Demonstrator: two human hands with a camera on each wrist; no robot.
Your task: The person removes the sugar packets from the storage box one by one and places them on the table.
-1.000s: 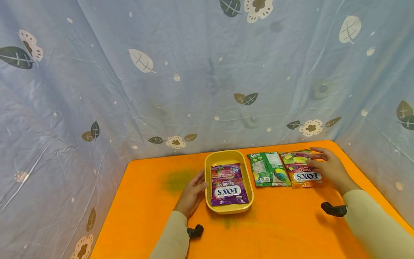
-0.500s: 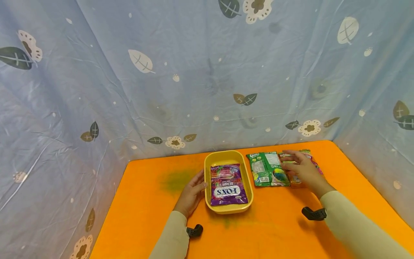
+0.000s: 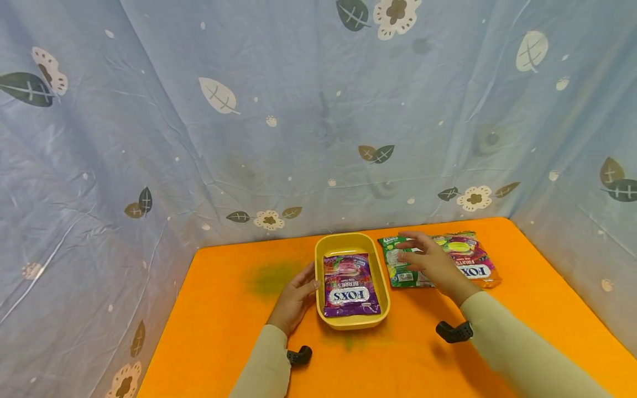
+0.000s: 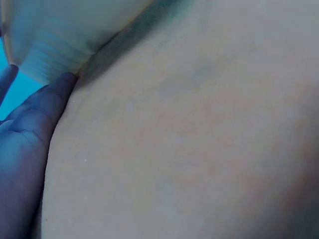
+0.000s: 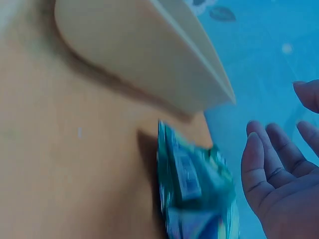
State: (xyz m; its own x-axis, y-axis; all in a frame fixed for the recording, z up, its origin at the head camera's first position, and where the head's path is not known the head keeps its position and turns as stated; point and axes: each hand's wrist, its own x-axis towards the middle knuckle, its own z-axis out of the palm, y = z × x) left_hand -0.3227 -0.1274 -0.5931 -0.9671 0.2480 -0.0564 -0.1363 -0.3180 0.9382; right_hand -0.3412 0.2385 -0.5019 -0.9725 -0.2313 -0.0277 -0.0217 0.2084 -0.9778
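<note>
A yellow plastic tray (image 3: 322, 243) holds a purple Fox's Berries candy packet (image 3: 350, 287). My left hand (image 3: 293, 298) touches the tray's left side, and the left wrist view has its fingers (image 4: 57, 94) against the outer wall. My right hand (image 3: 438, 265) hovers over a green candy packet (image 3: 395, 268), hiding part of it. In the right wrist view the fingers (image 5: 254, 154) are loosely extended and apart from the packet, with nothing between them. To the right lies an orange and purple Fox's Fruits candy packet (image 3: 470, 257), partly behind the right hand.
Everything stands on an orange tabletop (image 3: 224, 331). A light blue curtain (image 3: 298, 110) with leaf and flower prints hangs behind and at both sides. Each wrist wears a black camera mount (image 3: 454, 331).
My right hand has moved left, from above the Fox's Fruits packet to above the green packet. The left hand and the tray have stayed in place.
</note>
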